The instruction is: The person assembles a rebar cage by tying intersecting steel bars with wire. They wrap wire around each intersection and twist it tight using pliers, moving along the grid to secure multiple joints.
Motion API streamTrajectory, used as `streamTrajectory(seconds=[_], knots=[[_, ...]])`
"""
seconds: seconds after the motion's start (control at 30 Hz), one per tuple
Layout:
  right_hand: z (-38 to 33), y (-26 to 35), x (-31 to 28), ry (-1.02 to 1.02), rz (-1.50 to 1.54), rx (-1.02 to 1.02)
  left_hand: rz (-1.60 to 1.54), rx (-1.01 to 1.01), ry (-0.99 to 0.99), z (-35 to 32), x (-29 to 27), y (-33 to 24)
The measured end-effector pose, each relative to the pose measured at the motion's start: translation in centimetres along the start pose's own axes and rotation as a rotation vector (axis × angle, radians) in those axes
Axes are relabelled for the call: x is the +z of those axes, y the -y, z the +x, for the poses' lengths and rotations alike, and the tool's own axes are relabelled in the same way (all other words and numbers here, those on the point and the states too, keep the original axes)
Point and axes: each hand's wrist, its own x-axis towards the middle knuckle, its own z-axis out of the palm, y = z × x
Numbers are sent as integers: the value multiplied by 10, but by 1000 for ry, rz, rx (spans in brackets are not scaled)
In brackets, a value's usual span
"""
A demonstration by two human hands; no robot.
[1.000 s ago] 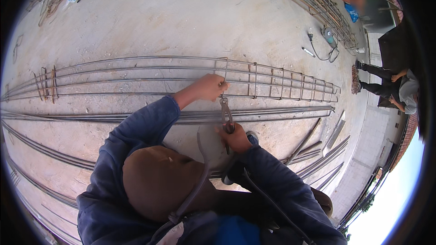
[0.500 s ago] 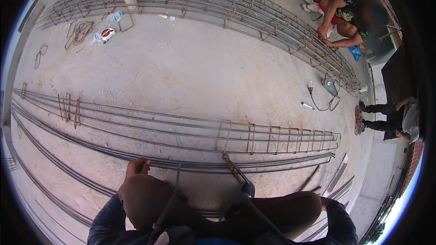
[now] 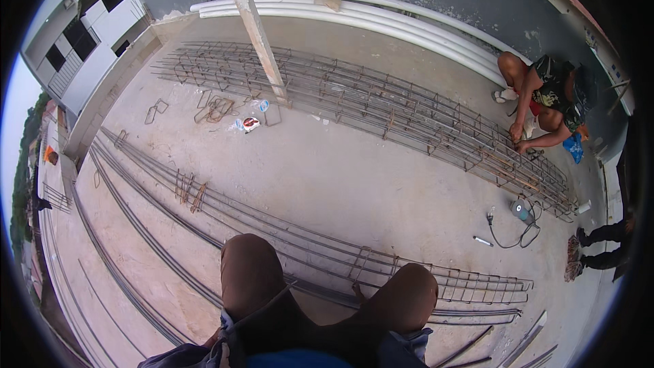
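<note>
Both my knees are bent in front of me. Only a sliver of my left hand [image 3: 213,338] shows beside my left thigh, at the dark sleeve; its fingers are hidden. My right sleeve [image 3: 412,344] lies by my right thigh, and my right hand is out of sight. Beyond my knees, a partly assembled rebar cage [image 3: 477,284] stretches across the floor, its square stirrups [image 3: 364,264] set around long bars. Several loose stirrups [image 3: 191,191] stand farther left on those bars. A small brown thing [image 3: 357,292] shows between my knees, too small to make out.
Long rebar [image 3: 143,232] lies at left. Large rebar cages [image 3: 381,112] run past a post [image 3: 255,34], with white pipes [image 3: 368,13] behind. A co-worker [image 3: 545,102] crouches at the cages. An angle grinder [image 3: 523,212] with its cord and another person's legs [image 3: 603,249] are at right.
My view has lifted and turned, showing more wall and buildings. My knees now point forward. My left hand has left the knee area, my right hand has gone from view, and the pincers no longer show clearly.
</note>
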Motion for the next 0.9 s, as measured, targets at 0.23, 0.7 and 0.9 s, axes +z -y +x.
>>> streamTrajectory(seconds=[0.23, 0.7, 0.9], knots=[[14, 30, 8, -24, 11, -164, -168, 231, 46, -5, -12, -1], [-53, 61, 66, 410, -143, -317, 1098, 1394, 711, -130, 291, -145], [-104, 55, 53, 19, -172, -456, 972, 750, 1190, -74, 331, -97]])
